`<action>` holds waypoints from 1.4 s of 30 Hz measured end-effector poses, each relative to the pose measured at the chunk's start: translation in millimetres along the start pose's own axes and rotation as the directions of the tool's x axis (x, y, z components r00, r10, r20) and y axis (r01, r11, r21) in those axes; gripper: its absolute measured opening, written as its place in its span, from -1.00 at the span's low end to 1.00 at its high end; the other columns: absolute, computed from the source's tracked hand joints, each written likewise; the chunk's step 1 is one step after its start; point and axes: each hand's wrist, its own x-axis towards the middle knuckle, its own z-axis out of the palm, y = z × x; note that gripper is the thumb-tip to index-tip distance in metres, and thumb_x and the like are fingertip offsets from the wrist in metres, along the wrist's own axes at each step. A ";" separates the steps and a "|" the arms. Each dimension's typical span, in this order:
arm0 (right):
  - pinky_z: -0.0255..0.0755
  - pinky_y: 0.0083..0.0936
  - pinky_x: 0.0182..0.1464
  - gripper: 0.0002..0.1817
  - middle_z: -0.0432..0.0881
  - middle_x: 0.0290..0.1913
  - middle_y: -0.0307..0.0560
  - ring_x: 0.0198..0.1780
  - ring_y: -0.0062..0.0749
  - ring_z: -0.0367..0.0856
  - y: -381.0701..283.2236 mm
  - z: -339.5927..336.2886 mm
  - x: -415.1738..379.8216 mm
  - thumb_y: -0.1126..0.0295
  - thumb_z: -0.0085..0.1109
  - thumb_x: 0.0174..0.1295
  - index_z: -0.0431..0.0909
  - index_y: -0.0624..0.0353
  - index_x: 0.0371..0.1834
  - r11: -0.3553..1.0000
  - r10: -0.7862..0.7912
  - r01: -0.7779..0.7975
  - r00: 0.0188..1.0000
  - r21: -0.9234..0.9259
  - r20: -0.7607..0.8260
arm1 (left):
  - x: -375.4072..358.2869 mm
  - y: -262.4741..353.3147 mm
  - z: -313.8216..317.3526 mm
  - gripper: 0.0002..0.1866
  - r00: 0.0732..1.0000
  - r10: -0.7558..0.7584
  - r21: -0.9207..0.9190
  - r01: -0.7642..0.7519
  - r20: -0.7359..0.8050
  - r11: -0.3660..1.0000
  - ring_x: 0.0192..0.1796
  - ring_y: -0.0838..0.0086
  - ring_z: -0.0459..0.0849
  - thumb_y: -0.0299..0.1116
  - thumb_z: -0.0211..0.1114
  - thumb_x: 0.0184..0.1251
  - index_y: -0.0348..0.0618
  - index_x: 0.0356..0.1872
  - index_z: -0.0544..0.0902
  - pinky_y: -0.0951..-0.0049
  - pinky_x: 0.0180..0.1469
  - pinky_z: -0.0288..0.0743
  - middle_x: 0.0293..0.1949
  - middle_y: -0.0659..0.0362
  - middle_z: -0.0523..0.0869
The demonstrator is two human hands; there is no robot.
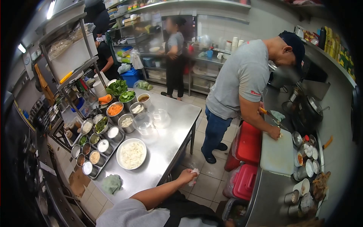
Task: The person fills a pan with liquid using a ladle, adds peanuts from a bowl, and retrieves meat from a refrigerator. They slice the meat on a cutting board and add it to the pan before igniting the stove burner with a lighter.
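My left hand (186,176) reaches out over the floor past the table's edge, its fingers closed on a crumpled whitish piece (195,175), thin like plastic or tissue. Only a small part of my right hand (229,223) shows at the bottom edge, near a dark bin (236,212); its fingers are hidden. On the steel table (170,113) to the left stand a white bowl of pale shredded food (131,153) and a crumpled green cloth (111,184).
Metal tins of chopped vegetables and sauces (115,109) crowd the table's left side. A co-worker in a grey shirt (242,75) bends over a white cutting board (278,151), holding a knife. Red bins (247,142) stand below that counter. Two other people are farther back.
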 end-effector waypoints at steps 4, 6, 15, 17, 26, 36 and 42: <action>0.35 -0.16 0.22 -0.56 0.56 0.06 0.13 0.07 0.00 0.55 1.8 0.4 1.7 0.15 0.17 0.14 0.56 0.13 0.04 1.000 0.002 -0.002 1.000 0.009 0.005 | 9.5 -8.6 1.0 -0.74 0.999 0.008 -0.008 -0.008 0.041 1.000 -0.52 0.38 0.67 -0.38 0.24 0.17 -0.36 -0.19 0.56 0.45 -0.45 0.54 -0.36 0.05 0.65; 0.35 -0.15 0.22 -0.56 0.56 0.06 0.13 0.07 0.01 0.55 4.5 1.7 2.5 0.15 0.18 0.13 0.56 0.12 0.05 1.000 0.001 -0.001 1.000 0.013 0.009 | 8.1 -7.5 2.4 -0.75 0.998 -0.013 -0.011 0.013 0.055 1.000 -0.49 0.38 0.70 -0.38 0.24 0.20 -0.38 -0.20 0.58 0.46 -0.43 0.55 -0.34 0.03 0.67; 0.34 -0.13 0.24 -0.54 0.55 0.08 0.13 0.07 0.01 0.55 78.5 73.2 27.4 0.16 0.19 0.12 0.55 0.10 0.08 0.942 -0.213 0.231 0.972 -0.245 0.094 | 2.9 -8.6 4.0 -0.79 0.997 -0.017 0.100 0.009 0.077 0.995 -0.41 0.42 0.69 -0.36 0.24 0.24 -0.29 -0.19 0.60 0.44 -0.35 0.54 -0.34 0.12 0.67; 0.33 -0.08 0.23 -0.59 0.56 0.05 0.16 0.06 0.01 0.56 92.0 85.0 32.2 0.10 -0.03 0.23 0.61 0.08 0.00 0.951 -0.200 0.207 0.978 -0.230 0.053 | 4.2 -10.7 1.8 -0.79 0.998 0.006 0.206 -0.020 0.069 0.978 -0.37 0.43 0.68 -0.35 0.24 0.25 -0.27 -0.19 0.62 0.44 -0.31 0.53 -0.34 0.13 0.68; 0.52 -0.21 -0.04 -0.75 0.66 -0.17 0.10 -0.11 -0.06 0.64 6.7 26.9 -20.3 0.26 0.06 0.12 0.65 0.17 -0.35 0.989 0.006 -0.030 0.986 -0.144 -0.167 | 5.3 -10.5 2.0 -0.84 0.984 -0.027 0.102 0.009 0.177 0.995 -0.40 0.48 0.65 -0.39 0.21 0.27 -0.25 -0.23 0.63 0.46 -0.30 0.53 -0.38 0.19 0.69; 0.47 -0.35 0.09 -0.64 0.67 -0.08 0.03 0.02 -0.13 0.61 -21.9 1.0 -48.5 0.19 0.28 -0.09 0.64 0.12 -0.22 0.813 0.398 -0.337 0.917 0.475 -0.030 | 5.7 1.5 11.5 -0.84 0.980 -0.039 0.117 0.016 0.197 0.993 -0.42 0.30 0.70 -0.47 0.17 0.25 -0.30 -0.19 0.57 0.36 -0.32 0.59 -0.40 0.06 0.67; 0.49 -0.32 0.01 -0.66 0.67 -0.13 0.01 -0.03 -0.12 0.62 -14.3 14.6 -44.1 0.14 0.32 -0.08 0.64 0.13 -0.30 0.797 0.424 -0.366 0.906 0.481 -0.014 | 16.9 -8.4 8.7 -0.84 0.976 -0.039 0.142 0.009 0.213 0.990 -0.43 0.43 0.68 -0.40 0.20 0.28 -0.26 -0.20 0.61 0.43 -0.37 0.56 -0.41 0.14 0.68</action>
